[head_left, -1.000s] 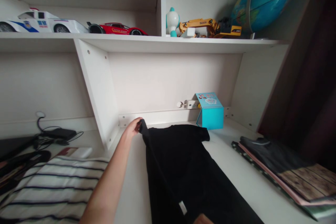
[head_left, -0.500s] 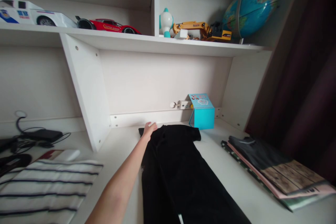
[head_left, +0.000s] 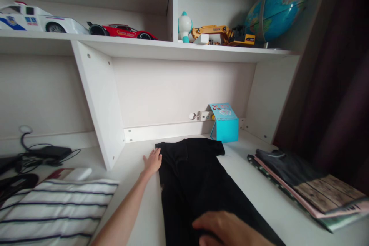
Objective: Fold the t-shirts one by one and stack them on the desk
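Note:
A black short-sleeved shirt [head_left: 198, 177] lies spread on the white desk, its collar end toward the back wall. My left hand [head_left: 152, 160] rests at the far left of it, fingers spread and fingertips touching the edge of the left sleeve. Over the lower part of the shirt is my right hand [head_left: 227, 228], entering from the bottom edge. Its thumb and forefinger are apart with nothing visible between them; the other fingers are hidden, and whether it touches the cloth is unclear.
A striped folded cloth [head_left: 57, 211] lies at left, near cables and a black adapter [head_left: 54, 152]. Folded clothes [head_left: 311, 188] are stacked at right. A blue desk calendar [head_left: 227, 128] stands behind the shirt. Toy vehicles [head_left: 123, 32] and a globe [head_left: 282, 11] occupy the shelf above.
My left hand has moved left and nearer, off the top of the shirt to its sleeve edge. The left sleeve area now lies flatter. My right hand has come into view at the bottom.

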A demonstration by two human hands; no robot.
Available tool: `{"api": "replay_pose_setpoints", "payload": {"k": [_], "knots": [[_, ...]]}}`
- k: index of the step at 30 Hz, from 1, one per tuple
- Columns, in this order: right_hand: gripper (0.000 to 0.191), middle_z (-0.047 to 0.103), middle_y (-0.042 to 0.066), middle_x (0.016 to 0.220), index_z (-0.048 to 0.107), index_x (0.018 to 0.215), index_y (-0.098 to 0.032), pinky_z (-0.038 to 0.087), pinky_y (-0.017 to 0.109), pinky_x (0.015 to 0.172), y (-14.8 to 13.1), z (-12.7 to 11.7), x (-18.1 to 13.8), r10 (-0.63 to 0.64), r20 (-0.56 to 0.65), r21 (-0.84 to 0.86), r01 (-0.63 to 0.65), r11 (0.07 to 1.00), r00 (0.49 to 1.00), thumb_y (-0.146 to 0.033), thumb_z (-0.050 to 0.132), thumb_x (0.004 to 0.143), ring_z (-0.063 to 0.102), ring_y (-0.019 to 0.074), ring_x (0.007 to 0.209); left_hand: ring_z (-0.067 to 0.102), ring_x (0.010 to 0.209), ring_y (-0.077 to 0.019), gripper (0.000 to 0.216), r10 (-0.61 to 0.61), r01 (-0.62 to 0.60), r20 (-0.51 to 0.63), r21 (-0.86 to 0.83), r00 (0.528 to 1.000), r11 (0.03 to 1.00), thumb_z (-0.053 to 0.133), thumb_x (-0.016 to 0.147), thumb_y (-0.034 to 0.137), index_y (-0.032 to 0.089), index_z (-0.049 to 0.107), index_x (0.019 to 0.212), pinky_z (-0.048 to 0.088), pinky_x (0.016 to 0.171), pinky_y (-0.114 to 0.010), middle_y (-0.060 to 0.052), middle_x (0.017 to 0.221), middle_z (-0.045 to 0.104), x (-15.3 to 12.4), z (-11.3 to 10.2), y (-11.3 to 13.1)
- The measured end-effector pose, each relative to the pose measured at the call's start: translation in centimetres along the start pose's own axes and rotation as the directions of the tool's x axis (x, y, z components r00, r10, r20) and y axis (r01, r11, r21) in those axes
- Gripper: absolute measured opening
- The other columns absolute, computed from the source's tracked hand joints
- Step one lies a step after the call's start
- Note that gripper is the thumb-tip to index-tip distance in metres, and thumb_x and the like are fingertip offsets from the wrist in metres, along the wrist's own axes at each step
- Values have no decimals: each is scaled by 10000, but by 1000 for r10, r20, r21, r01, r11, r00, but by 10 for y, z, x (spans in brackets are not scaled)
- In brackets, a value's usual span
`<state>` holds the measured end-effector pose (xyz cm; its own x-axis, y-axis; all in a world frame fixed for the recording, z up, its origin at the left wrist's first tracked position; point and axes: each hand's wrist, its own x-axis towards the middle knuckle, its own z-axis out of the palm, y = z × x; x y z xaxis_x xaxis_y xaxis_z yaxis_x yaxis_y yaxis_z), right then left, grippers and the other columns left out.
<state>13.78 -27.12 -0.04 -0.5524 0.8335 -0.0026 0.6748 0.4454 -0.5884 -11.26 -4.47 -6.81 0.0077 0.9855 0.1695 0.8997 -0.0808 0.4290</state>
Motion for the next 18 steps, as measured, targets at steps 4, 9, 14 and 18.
{"api": "replay_pose_setpoints", "payload": {"k": [4, 9, 14, 18], "knots": [[224, 692, 6, 870, 680, 881, -207, 431, 190, 739, 16, -50, 85, 238, -163, -78, -253, 964, 958, -260, 465, 843, 630, 147, 843, 249, 1308, -244, 478, 21, -23, 13, 139, 1000, 990, 195, 894, 239, 264, 289, 1361, 135, 1000, -626, -48, 1432, 291, 2, 2, -2], [247, 633, 56, 933, 599, 956, -122, 472, 313, 753, 63, -50, 186, 495, -311, -21, -526, 850, 812, -312, 457, 888, 600, 146, 828, 178, 1333, -259, 497, -37, 36, 2, 153, 999, 988, 208, 890, 249, 226, 233, 1386, 158, 1011, -590, -77, 1461, 213, 8, 6, -6], [294, 590, 52, 1004, 545, 1040, -140, 486, 349, 748, 79, -21, 223, 598, -391, 31, -640, 768, 699, -369, 511, 858, 581, 154, 862, 227, 1303, -328, 522, -47, 54, -62, 128, 997, 990, 331, 875, 371, 178, 300, 1359, 180, 999, -582, -132, 1391, 359, 10, 5, -7], [193, 609, 100, 986, 560, 966, -131, 449, 321, 750, 81, -11, 231, 567, -443, 41, -616, 787, 695, -269, 492, 849, 585, 202, 920, 468, 1137, -275, 387, -67, 62, -140, -35, 988, 997, 429, 841, 335, 274, 468, 1221, 223, 983, -566, -61, 1140, 608, 11, -2, -6]]}}
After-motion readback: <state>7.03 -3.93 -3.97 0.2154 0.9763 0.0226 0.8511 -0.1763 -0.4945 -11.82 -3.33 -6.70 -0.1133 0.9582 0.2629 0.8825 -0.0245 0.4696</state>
